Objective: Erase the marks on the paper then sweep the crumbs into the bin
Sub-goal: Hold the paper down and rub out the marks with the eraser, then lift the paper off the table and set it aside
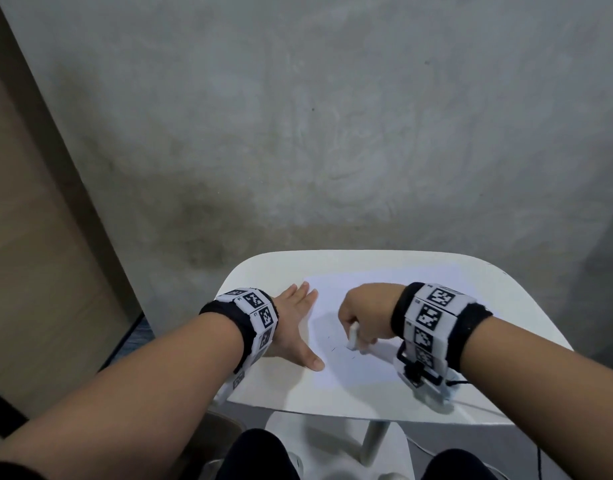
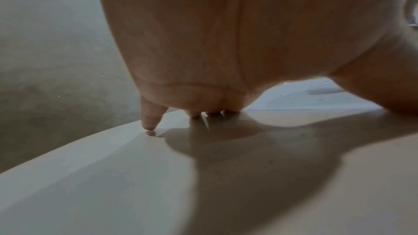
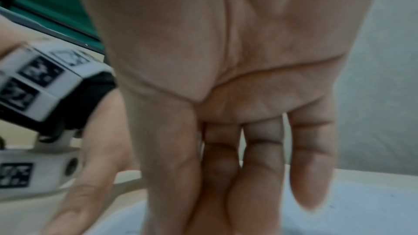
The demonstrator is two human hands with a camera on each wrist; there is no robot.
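Note:
A white sheet of paper lies on a small white table. My left hand lies flat on the paper's left edge with the fingers spread. In the left wrist view its fingertips press the table top. My right hand grips a white eraser, whose lower end touches the paper. A few thin dark marks show just left of the eraser. In the right wrist view the right hand's fingers curl downward and hide the eraser.
A grey concrete wall stands close behind the table. A beige panel runs along the left. A white cable trails off the table's front right. My knees in dark trousers sit below the front edge. No bin shows clearly.

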